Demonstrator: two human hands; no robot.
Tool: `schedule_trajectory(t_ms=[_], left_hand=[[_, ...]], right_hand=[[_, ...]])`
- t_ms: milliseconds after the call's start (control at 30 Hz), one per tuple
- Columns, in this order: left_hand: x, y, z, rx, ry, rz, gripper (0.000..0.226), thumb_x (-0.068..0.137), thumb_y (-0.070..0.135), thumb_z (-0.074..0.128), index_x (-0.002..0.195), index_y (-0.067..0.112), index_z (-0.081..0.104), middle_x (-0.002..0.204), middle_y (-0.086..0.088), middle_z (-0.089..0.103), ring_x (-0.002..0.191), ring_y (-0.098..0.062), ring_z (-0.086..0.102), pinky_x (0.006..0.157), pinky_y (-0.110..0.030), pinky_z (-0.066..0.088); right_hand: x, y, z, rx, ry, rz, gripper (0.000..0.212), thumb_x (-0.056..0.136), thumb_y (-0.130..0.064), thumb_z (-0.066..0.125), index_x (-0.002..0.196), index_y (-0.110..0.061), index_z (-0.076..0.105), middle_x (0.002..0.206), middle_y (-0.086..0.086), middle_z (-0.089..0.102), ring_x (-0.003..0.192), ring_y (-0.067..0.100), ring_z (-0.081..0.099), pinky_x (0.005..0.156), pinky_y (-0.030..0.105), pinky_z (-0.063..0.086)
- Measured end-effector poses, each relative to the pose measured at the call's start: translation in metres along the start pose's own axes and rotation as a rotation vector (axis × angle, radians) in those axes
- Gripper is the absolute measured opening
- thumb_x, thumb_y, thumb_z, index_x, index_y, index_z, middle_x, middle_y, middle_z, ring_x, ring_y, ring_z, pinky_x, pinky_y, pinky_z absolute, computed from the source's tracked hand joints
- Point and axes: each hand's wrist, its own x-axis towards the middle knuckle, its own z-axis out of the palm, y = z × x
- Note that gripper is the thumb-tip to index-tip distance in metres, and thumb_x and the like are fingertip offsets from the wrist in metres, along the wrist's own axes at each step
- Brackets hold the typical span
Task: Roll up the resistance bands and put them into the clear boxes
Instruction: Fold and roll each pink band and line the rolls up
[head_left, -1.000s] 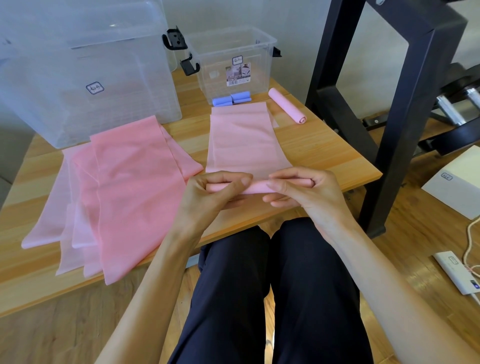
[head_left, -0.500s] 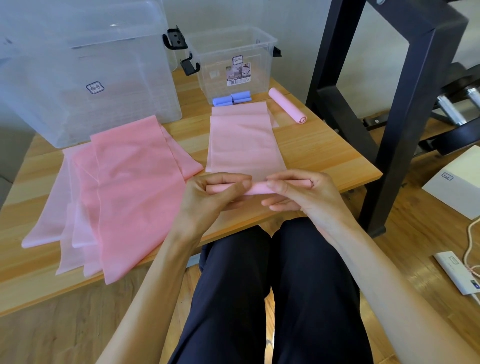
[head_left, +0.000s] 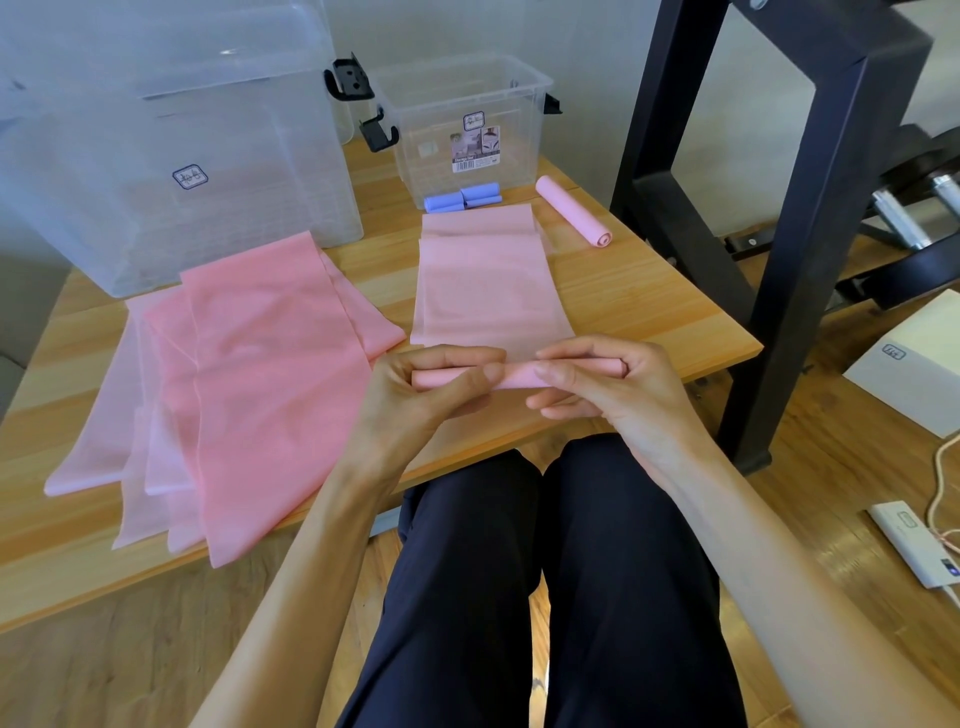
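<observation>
Wood table (head_left: 649, 312) w/ a big clear box (head_left: 171, 145) at far left. A small box (head_left: 467, 130) sits far middle, blue rolls (head_left: 462, 196) inside at the bottom. A pile of pink bands (head_left: 249, 389) lies flat on the left. A pale band (head_left: 488, 291) lies flat in the middle, its near end rolled up at the table's near edge. Left hand (head_left: 421, 395) & right hand (head_left: 608, 384) both curl round that rolled end, fingers on top, thumbs near side. A done pink roll (head_left: 574, 210) lies far right, just beside the small box.
</observation>
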Motion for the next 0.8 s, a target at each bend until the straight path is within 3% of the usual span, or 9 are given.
schedule_trajectory(t_ms=[100,267,367,467,633,800], left_hand=[[-0.0007,-0.0009,-0.0006,0.041,-0.014,0.046,0.021,0.069,0.021,0.077,0.089,0.018,0.077,0.088,0.004,0.077,0.084,-0.011,0.071,0.08,-0.024,0.058],[0.0014,-0.0017,0.0012,0.011,0.037,0.004,0.009,0.082,0.016,0.074,0.09,0.013,0.077,0.09,0.0,0.077,0.083,-0.014,0.073,0.07,-0.02,0.057],[0.001,-0.0011,-0.0005,0.014,0.013,0.001,0.017,0.076,0.021,0.075,0.092,0.015,0.077,0.092,0.0,0.077,0.087,-0.014,0.073,0.074,-0.022,0.057],[0.0002,-0.001,-0.0023,0.064,-0.022,0.034,0.023,0.07,0.022,0.077,0.092,0.017,0.076,0.09,0.003,0.077,0.085,-0.012,0.071,0.079,-0.023,0.058],[0.0023,-0.0015,0.0011,0.016,0.033,0.003,0.015,0.076,0.022,0.074,0.089,0.015,0.077,0.088,0.002,0.077,0.081,-0.012,0.073,0.071,-0.021,0.058],[0.0004,-0.0006,0.0015,0.026,-0.016,0.023,0.02,0.071,0.022,0.075,0.091,0.016,0.076,0.089,0.005,0.077,0.083,-0.011,0.072,0.072,-0.019,0.056]], right_hand=[[0.0,0.0005,0.0002,0.005,0.017,0.014,0.019,0.083,-0.014,0.073,0.099,-0.005,0.073,0.086,0.013,0.076,0.074,0.027,0.075,0.062,0.025,0.06],[-0.0008,0.0006,0.0008,0.028,-0.032,0.029,0.03,0.077,-0.017,0.076,0.105,-0.006,0.071,0.091,0.014,0.076,0.082,0.029,0.075,0.069,0.028,0.061],[-0.0005,0.0008,0.0004,0.012,-0.008,0.006,0.024,0.08,-0.01,0.075,0.103,-0.003,0.072,0.088,0.016,0.075,0.08,0.028,0.075,0.066,0.026,0.06],[0.0004,0.0009,0.001,-0.004,0.029,0.024,0.02,0.082,-0.015,0.075,0.099,-0.005,0.073,0.085,0.013,0.076,0.074,0.027,0.075,0.062,0.025,0.06],[0.0002,0.0009,0.0005,0.015,-0.022,0.054,0.024,0.079,-0.013,0.076,0.101,-0.004,0.072,0.09,0.013,0.076,0.08,0.028,0.075,0.068,0.027,0.061],[0.0005,0.0005,0.0,-0.01,0.038,0.039,0.02,0.081,-0.016,0.076,0.098,-0.006,0.073,0.084,0.012,0.076,0.074,0.027,0.075,0.062,0.025,0.06]])
